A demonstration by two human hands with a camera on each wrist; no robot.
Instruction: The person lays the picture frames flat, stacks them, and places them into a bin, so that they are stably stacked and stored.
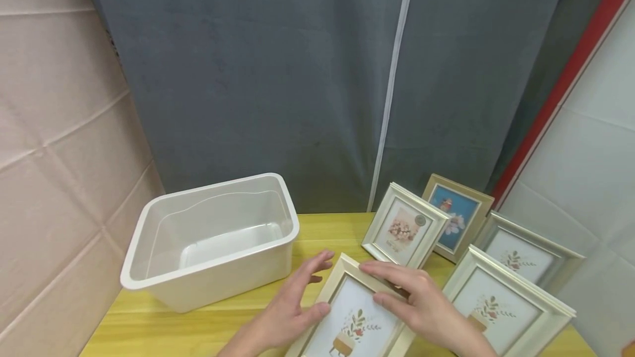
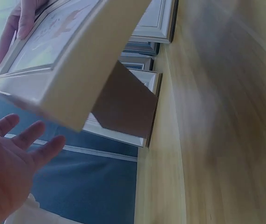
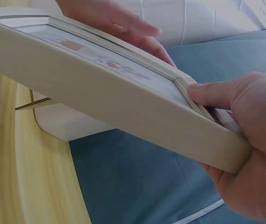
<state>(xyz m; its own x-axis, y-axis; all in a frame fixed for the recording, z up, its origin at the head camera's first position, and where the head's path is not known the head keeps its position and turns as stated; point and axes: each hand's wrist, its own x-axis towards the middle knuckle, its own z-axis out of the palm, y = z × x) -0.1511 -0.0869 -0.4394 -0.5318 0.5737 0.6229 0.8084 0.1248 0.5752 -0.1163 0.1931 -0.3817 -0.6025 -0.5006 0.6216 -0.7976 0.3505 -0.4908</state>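
Note:
A cream picture frame (image 1: 364, 318) with a print of a plant in an orange pot leans back at the front of the table. My right hand (image 1: 424, 304) grips its upper right corner, thumb on the front and fingers behind, as the right wrist view shows on the frame (image 3: 109, 105). Beside the frame's left edge is my left hand (image 1: 290, 313), its fingers spread and apart from the frame in the left wrist view. That view also shows a brown support leg (image 2: 126, 100) behind the frame.
On the left stands a white plastic bin (image 1: 238, 269). To the right are several upright frames: a white blossom frame (image 1: 399, 236), a tan frame with a blue picture (image 1: 458, 216), and two silvery plant frames (image 1: 501, 302). A grey curtain (image 1: 248, 81) hangs behind the yellow wooden table (image 1: 327, 230).

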